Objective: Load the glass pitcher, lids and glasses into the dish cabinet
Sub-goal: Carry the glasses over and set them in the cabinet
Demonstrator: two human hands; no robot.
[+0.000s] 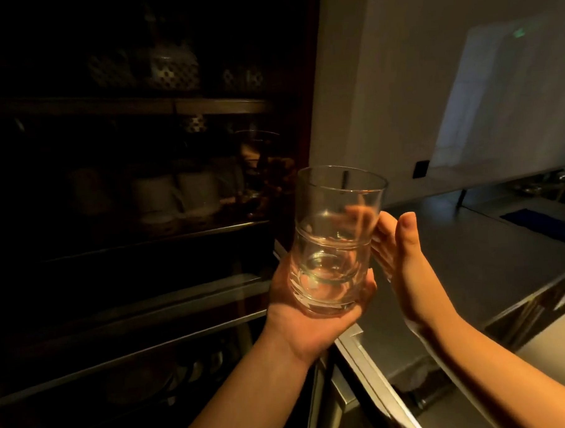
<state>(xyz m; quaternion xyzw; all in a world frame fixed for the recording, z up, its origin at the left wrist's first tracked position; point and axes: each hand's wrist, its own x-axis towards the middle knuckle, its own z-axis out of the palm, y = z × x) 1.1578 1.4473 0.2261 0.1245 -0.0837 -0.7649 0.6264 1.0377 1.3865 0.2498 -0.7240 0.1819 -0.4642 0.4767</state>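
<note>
A clear, empty drinking glass [334,234] with a ridged waist stands upright in mid-air before the cabinet's right edge. My left hand [308,316] cups its base from below, palm up, fingers wrapped around the bottom. My right hand [403,260] is just right of the glass, fingers extended, their tips near or touching its side; a gap shows below them. The dish cabinet [205,107] fills the left, dark, with metal shelves. White cups [176,195] and another glass piece [259,156] sit on its middle shelf.
Patterned ceramic jars [171,68] stand on the top shelf. Plates or bowls show dimly on the bottom shelf [159,377]. A steel counter [455,271] stretches to the right, with a dark blue cloth [547,225] at its far end. A grey wall rises behind.
</note>
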